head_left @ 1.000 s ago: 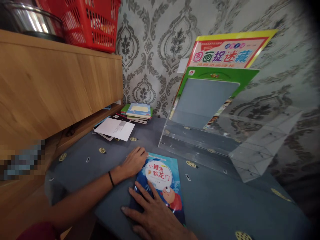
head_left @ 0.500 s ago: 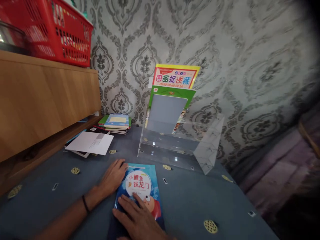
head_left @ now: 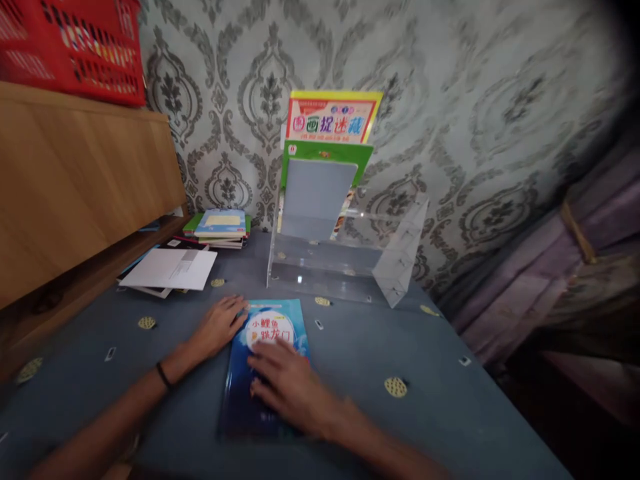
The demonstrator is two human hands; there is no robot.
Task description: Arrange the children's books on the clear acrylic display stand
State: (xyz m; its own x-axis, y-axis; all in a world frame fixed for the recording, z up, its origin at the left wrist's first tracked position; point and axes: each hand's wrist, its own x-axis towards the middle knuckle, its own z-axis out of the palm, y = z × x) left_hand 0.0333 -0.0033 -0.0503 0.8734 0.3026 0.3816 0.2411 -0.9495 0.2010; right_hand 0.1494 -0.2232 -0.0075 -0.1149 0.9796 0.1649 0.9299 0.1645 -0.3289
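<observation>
head view: flat on the worktop [head_left: 360,360], a blue book [head_left: 241,383], teal-topped, red characters in a white circle; long axis running away from the body, top toward the clear stand [head_left: 400,257]. left hand [head_left: 218,327] unclenched at the upper-left corner; right hand [head_left: 293,387] loosely spread over the cover.

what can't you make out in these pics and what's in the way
Head view:
Blue book: part of its cover is hidden by the right hand, whose outline is blurred.
Yellow-edged book: lower part hidden by the green book in front.
White sheet: print too small to read.
Red basket: cut off by the top and left edges.
</observation>
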